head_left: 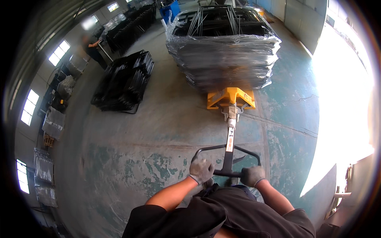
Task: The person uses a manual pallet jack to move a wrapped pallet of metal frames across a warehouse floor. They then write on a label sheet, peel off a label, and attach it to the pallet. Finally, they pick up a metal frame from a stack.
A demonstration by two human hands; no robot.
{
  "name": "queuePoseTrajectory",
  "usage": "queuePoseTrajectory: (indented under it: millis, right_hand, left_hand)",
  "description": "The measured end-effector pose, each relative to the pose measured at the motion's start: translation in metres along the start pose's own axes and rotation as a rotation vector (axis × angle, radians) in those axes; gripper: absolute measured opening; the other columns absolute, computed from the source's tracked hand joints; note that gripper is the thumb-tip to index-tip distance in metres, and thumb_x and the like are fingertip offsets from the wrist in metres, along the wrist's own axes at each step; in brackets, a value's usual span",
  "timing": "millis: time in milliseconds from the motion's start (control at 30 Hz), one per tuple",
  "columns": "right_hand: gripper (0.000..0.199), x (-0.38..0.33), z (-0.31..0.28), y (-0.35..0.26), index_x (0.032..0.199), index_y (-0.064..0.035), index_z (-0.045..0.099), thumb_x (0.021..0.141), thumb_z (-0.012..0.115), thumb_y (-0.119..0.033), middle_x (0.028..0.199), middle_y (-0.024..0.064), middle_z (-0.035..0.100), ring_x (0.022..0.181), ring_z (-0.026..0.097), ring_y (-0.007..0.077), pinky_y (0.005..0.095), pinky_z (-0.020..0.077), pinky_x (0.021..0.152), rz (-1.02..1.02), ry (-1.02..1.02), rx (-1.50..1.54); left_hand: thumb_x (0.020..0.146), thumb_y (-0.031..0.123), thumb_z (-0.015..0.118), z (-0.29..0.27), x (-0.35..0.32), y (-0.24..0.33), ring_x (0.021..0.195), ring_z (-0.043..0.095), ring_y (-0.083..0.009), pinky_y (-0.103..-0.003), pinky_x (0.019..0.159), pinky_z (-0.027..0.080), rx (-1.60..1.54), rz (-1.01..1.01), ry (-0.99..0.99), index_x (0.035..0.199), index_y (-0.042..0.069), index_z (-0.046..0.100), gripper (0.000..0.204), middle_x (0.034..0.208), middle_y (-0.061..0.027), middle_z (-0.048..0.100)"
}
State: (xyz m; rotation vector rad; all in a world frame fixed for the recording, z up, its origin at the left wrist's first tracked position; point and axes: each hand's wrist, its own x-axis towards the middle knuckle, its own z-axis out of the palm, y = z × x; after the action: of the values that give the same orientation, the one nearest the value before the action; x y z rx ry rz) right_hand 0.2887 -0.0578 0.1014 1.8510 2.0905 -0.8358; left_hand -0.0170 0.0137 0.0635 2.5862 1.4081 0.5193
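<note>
Both my hands wear grey work gloves and grip the black loop handle (227,173) of a yellow pallet jack (230,96). My left hand (201,170) is closed round the handle's left side. On its right end my right hand (253,175) is wrapped. The jack's shaft runs away from me to its yellow body, which meets a tall stack of black metal frames (224,55) wrapped in clear plastic film. Several loose thin black rods lie on top of that stack. The jack's forks are hidden under the load.
Left of the load, a lower stack of black frames (125,81) rests on the worn green-grey floor (158,162). A person (94,49) stands beyond it, near a long row of black frames (129,27). Wrapped bundles (53,123) line the left wall. Bright sunlight floods a wide opening at right.
</note>
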Motion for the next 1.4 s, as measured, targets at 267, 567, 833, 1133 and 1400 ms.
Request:
queuePoseTrajectory:
  millis: [267, 567, 833, 1133, 1400]
  right_hand:
    - [0.035, 0.016, -0.015, 0.012, 0.117, -0.0234, 0.085, 0.091, 0.071, -0.042, 0.116, 0.0129, 0.083, 0.111, 0.079, 0.0364, 0.0501, 0.0625, 0.092, -0.072, -0.21, 0.019]
    - [0.029, 0.047, -0.205, 0.029, 0.108, -0.0159, 0.083, 0.086, 0.071, -0.029, 0.104, 0.0158, 0.082, 0.102, 0.078, 0.0396, 0.0518, 0.0626, 0.088, 0.082, 0.379, 0.018]
    - [0.039, 0.028, 0.131, 0.01, 0.118, -0.0116, 0.081, 0.098, 0.069, -0.044, 0.115, 0.0196, 0.083, 0.112, 0.08, 0.0386, 0.0525, 0.0612, 0.097, 0.056, -0.156, 0.073]
    - [0.031, 0.028, -0.106, 0.011, 0.108, -0.0201, 0.086, 0.086, 0.074, -0.038, 0.104, 0.0142, 0.083, 0.1, 0.08, 0.0379, 0.0506, 0.0634, 0.087, -0.069, -0.093, -0.045]
    - [0.029, 0.042, -0.183, 0.012, 0.111, -0.0203, 0.084, 0.088, 0.068, -0.029, 0.102, 0.0154, 0.082, 0.098, 0.079, 0.0393, 0.0514, 0.0636, 0.086, 0.085, 0.345, 0.041]
  left_hand:
    - [0.098, 0.03, 0.068, -0.027, 0.026, 0.001, 0.081, 0.078, -0.0414, -0.054, 0.078, 0.064, -0.049, -0.141, -0.342, 0.083, 0.012, 0.077, 0.025, 0.086, -0.0193, 0.078]
    - [0.097, 0.024, 0.071, -0.088, 0.23, -0.003, 0.071, 0.072, -0.0401, -0.054, 0.066, 0.058, 0.134, 0.007, 0.385, 0.077, 0.012, 0.067, 0.024, 0.079, -0.0145, 0.07]
    - [0.092, 0.028, 0.073, 0.051, -0.06, -0.016, 0.084, 0.077, -0.0433, -0.057, 0.079, 0.062, 0.033, -0.19, -0.522, 0.09, 0.011, 0.079, 0.018, 0.094, -0.0195, 0.079]
    - [0.097, 0.024, 0.072, -0.063, 0.089, 0.0, 0.076, 0.073, -0.042, -0.053, 0.066, 0.058, -0.103, 0.049, 0.117, 0.078, 0.01, 0.069, 0.024, 0.082, -0.0179, 0.071]
    - [0.096, 0.023, 0.069, -0.089, 0.19, -0.004, 0.072, 0.072, -0.04, -0.054, 0.065, 0.058, 0.127, 0.018, 0.31, 0.077, 0.011, 0.067, 0.023, 0.08, -0.0155, 0.071]
